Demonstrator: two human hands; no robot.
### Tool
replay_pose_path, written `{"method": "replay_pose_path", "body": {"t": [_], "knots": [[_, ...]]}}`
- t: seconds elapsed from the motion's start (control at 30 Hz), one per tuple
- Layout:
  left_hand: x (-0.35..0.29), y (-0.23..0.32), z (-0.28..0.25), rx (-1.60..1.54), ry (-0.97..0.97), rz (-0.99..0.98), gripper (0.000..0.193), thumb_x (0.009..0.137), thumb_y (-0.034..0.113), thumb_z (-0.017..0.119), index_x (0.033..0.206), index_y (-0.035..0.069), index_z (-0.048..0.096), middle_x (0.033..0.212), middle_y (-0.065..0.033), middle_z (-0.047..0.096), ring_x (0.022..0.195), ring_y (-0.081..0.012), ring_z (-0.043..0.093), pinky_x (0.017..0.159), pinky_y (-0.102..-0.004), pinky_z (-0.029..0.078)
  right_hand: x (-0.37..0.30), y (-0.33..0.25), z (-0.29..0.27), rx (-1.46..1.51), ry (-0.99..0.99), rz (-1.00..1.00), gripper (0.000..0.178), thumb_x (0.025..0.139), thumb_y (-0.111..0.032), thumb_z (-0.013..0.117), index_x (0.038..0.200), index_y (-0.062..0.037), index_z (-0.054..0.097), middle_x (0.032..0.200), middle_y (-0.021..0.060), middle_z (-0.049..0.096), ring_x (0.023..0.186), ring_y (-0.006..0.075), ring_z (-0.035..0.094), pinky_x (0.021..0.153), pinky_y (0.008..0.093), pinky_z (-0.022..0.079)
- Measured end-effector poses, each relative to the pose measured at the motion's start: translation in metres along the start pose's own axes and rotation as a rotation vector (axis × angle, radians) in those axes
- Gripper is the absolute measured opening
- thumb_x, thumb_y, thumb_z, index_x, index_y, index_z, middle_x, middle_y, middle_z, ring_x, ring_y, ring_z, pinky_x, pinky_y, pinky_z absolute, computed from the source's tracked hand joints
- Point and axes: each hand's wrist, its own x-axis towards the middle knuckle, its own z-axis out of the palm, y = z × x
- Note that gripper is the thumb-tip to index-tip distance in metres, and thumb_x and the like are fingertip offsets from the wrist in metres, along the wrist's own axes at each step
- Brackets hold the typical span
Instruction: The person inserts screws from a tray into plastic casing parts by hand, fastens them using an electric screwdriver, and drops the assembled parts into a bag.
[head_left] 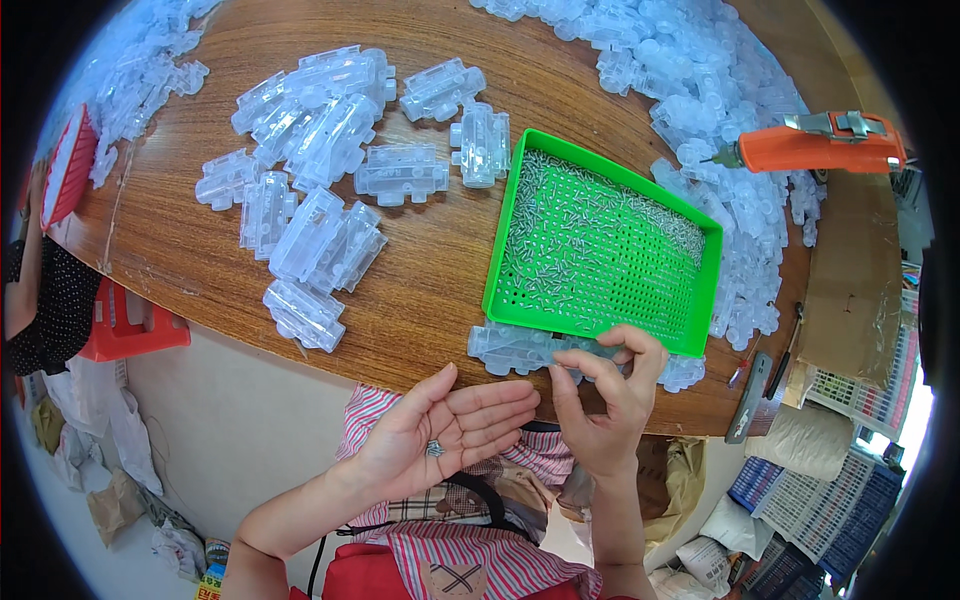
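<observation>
My left hand [450, 425] is palm up with its fingers stretched out flat, and a few small silver screws [434, 448] lie loose on the palm. Just right of its fingertips, my right hand [610, 405] has thumb and index finger brought together in a pinch. Anything between those two fingertips is too small to make out. Beyond the right hand stands a green perforated tray [708, 290] with many small screws [550, 235] spread over its bottom. Clear plastic casings [515, 347] lie along the tray's near side, partly behind the right hand.
Clear plastic casings [330, 130] lie grouped on the wooden table [430, 290] at left. A large heap of clear parts [690, 80] fills the far right, below an orange electric screwdriver [820, 145]. Another person's arm [22, 290] and a red basket [72, 165] are at far left.
</observation>
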Motion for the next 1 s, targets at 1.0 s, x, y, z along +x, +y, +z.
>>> {"method": "replay_pose_path", "body": {"t": [1.0], "knots": [[0.022, -0.004, 0.025, -0.074, -0.183, -0.029, 0.075, 0.098, 0.059, 0.023, 0.146, 0.002, 0.029, 0.142, -0.0090, 0.044, 0.124, -0.0167, 0.048, 0.103, -0.0339, 0.040, -0.009, -0.041, -0.019, 0.158, -0.272, -0.051, 0.025, 0.062, -0.008, 0.078, 0.085, -0.0141, 0.068, 0.101, 0.0004, 0.052, 0.091, 0.0209, 0.048, 0.074, 0.0339, 0.036]]}}
